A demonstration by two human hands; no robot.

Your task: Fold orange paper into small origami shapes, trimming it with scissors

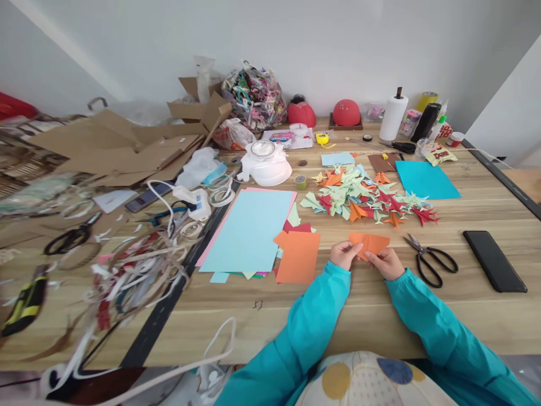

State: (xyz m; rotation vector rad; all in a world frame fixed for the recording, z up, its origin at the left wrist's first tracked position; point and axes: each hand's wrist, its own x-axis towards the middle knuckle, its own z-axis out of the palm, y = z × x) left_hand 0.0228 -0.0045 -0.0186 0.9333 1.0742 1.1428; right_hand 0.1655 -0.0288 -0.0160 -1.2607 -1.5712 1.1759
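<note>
A small piece of orange paper (369,241), creased down its middle, is pinched between my two hands just above the table's front part. My left hand (343,255) grips its lower left side, thumb on top. On the lower right, my right hand (386,263) has it between thumb and fingers. Beyond the hands lies a pile of folded paper shapes (349,189) in pale green, red, orange and blue. Left of my left hand are orange sheets (299,257), and farther left a stack topped with light blue paper (251,225).
Black-handled scissors (431,260) and a black phone (494,260) lie to the right. A bright blue sheet (428,179) is beyond them. Tangled strips (139,276), a power strip (198,204) and flattened cardboard (114,146) crowd the left. Red pincushions (346,113) stand at the back.
</note>
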